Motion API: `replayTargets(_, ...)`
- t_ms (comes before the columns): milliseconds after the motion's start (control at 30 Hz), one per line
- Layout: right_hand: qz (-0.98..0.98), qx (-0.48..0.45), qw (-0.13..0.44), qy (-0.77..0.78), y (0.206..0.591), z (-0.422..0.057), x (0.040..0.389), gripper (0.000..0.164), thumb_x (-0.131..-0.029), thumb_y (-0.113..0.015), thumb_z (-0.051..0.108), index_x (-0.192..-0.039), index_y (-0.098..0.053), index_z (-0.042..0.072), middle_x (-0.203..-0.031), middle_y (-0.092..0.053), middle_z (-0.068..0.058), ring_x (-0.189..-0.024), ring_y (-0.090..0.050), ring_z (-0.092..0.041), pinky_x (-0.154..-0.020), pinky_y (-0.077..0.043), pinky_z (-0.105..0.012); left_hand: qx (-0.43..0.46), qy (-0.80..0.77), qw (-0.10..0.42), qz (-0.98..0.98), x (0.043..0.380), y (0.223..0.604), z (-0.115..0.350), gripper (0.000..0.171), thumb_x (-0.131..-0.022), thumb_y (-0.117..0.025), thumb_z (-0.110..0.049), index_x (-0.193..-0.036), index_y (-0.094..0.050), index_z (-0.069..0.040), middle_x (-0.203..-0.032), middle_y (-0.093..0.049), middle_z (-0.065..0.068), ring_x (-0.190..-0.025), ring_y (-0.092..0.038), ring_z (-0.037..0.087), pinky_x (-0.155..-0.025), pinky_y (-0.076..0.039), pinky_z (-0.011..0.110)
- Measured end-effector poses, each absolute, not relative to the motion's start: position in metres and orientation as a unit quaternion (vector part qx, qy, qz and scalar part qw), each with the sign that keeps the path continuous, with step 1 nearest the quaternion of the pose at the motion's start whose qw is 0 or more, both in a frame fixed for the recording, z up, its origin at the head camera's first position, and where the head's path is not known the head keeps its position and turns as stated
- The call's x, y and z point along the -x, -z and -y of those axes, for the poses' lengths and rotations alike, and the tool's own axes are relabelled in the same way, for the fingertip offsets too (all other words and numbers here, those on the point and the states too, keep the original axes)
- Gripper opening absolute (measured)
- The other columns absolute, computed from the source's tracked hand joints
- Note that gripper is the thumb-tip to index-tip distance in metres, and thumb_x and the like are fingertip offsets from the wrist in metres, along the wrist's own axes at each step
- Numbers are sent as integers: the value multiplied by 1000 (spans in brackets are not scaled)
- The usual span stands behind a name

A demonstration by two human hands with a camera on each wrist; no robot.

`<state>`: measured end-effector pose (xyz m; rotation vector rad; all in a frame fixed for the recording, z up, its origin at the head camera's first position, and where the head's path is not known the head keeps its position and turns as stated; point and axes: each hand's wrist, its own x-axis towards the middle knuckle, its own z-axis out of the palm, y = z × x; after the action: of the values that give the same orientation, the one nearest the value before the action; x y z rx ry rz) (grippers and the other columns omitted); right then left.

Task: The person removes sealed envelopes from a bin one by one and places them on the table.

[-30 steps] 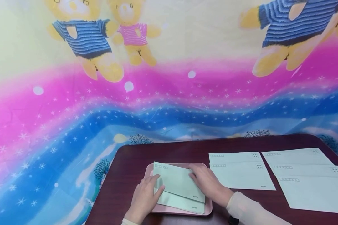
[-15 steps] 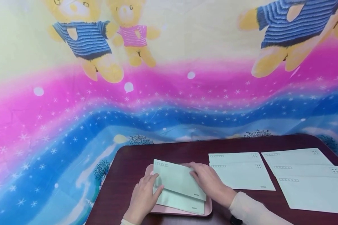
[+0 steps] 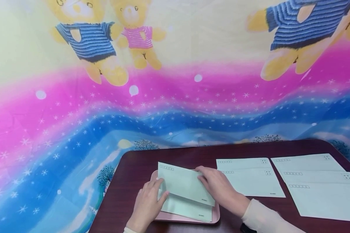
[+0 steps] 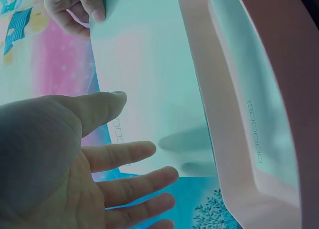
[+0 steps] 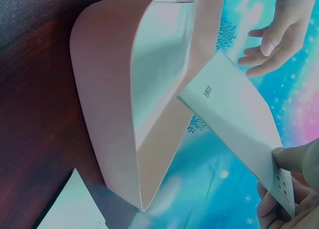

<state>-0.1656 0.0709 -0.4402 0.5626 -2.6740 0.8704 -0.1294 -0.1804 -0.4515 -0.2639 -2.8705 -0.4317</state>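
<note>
With its thumb and fingers at the printed corner, my right hand [image 3: 223, 191] pinches a pale green envelope [image 3: 185, 184]. The right wrist view shows this envelope [image 5: 234, 114] raised above the tray [image 5: 104, 99]. My left hand [image 3: 147, 202] is beside the envelope's left end, its fingers [image 4: 132, 184] extended and spread, not curled round the paper. Below, in the pink tray [image 3: 175, 218], lie more envelopes [image 3: 189, 208], partly covered by the raised one.
On the dark red table [image 3: 128, 181], right of the tray, two overlapping envelopes [image 3: 250, 184] lie flat. Farther right is a second overlapping group of envelopes [image 3: 323, 200]. Behind the table hangs a printed bear backdrop [image 3: 175, 97].
The held envelope has risen a little, widening the shaded gap over the envelopes in the tray. My right hand has shifted slightly rightward with it, while my left hand has barely moved.
</note>
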Motion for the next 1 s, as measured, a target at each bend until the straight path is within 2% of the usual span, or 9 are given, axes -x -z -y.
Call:
replayTargets(167, 923, -192, 144, -299, 438, -75, 163, 23, -91, -73, 10, -113, -72, 16, -110, -77, 0, -100, -74, -17, -84, -58, -39, 98, 140, 118, 978, 128, 450, 178, 45, -91, -73, -36, -129, -66, -13, -126, -69, 4, -113, -64, 28, -82, -53, 48)
replayTargets(433, 918, -197, 159, -305, 434, -81, 160, 23, -90, -75, 9, -112, -71, 16, -106, -77, 2, -95, -73, -15, -82, -58, -38, 103, 132, 128, 978, 127, 447, 178, 45, -93, -71, -38, -130, -65, -14, -127, -68, 2, -115, -64, 27, -82, -52, 46)
replayTargets(800, 917, -197, 172, -303, 427, -94, 153, 26, -89, -75, 8, -114, -71, 16, -107, -77, 1, -96, -74, -18, -80, -59, -38, 112, 141, 133, 975, 124, 443, 175, 45, -94, -70, -37, -132, -64, -14, -131, -68, 4, -121, -62, 28, -88, -52, 48)
replayTargets(1000, 918, -190, 174, -302, 427, -99, 148, 26, -89, -75, 8, -114, -72, 16, -107, -78, 1, -97, -74, -18, -80, -59, -38, 116, 140, 128, 975, 122, 441, 171, 45, -93, -71, -36, -131, -65, -14, -131, -67, 4, -121, -62, 27, -86, -52, 48)
